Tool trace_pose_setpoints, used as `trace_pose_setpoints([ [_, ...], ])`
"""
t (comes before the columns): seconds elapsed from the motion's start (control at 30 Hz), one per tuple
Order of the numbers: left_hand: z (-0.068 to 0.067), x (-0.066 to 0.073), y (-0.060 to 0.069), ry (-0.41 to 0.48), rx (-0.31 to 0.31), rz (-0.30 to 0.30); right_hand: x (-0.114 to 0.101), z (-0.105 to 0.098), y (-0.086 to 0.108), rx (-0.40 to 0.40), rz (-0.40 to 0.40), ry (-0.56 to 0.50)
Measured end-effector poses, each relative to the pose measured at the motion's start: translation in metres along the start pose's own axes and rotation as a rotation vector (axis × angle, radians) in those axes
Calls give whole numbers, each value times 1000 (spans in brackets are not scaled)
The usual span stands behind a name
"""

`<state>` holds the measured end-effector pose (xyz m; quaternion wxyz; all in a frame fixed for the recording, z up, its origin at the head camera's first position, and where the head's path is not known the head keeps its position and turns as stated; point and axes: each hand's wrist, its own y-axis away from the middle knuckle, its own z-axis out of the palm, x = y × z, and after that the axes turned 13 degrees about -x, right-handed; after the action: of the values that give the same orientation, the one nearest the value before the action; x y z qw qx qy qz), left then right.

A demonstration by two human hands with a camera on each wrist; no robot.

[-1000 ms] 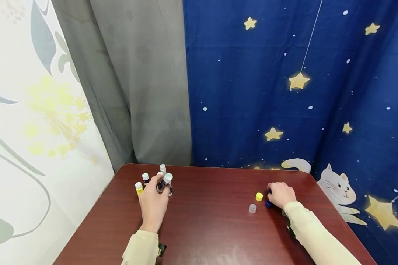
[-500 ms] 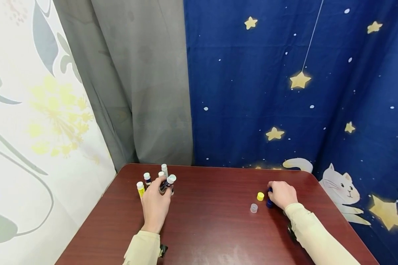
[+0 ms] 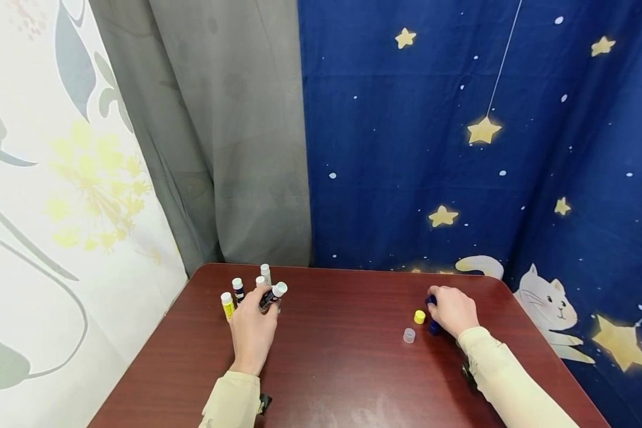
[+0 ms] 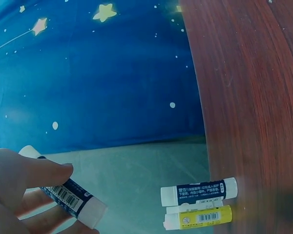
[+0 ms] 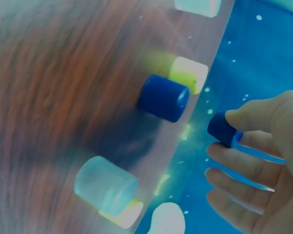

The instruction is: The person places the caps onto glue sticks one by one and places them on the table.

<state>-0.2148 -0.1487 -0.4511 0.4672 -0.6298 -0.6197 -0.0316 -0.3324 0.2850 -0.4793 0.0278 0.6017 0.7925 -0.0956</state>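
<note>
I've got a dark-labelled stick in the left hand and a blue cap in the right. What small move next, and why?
I'd probably carry the right hand inward, bringing the blue cap toward the dark-labelled stick in the left hand. Both are already gripped, the stick's ends look white with no blue cap on either, and the hands are well apart.

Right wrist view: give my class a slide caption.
Right hand pinches a blue cap near a second blue cap, a yellow cap and a clear cap.
</note>
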Motion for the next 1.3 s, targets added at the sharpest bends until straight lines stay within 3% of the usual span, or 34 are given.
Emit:
trace_pose_setpoints([
  [0.27, 3, -1, 2, 3, -16, -6, -15, -12, 2, 14, 3, -32],
  [0.47, 4, 0, 1, 5, -17, -7, -26, -19, 5, 74, -12, -44],
  [1.03, 5, 3, 2, -15, 9, 52, -59, -38, 15, 184, -55, -140],
  [1.3, 7, 6, 4, -19, 4, 55, -81, -49, 23, 182, -60, -184],
])
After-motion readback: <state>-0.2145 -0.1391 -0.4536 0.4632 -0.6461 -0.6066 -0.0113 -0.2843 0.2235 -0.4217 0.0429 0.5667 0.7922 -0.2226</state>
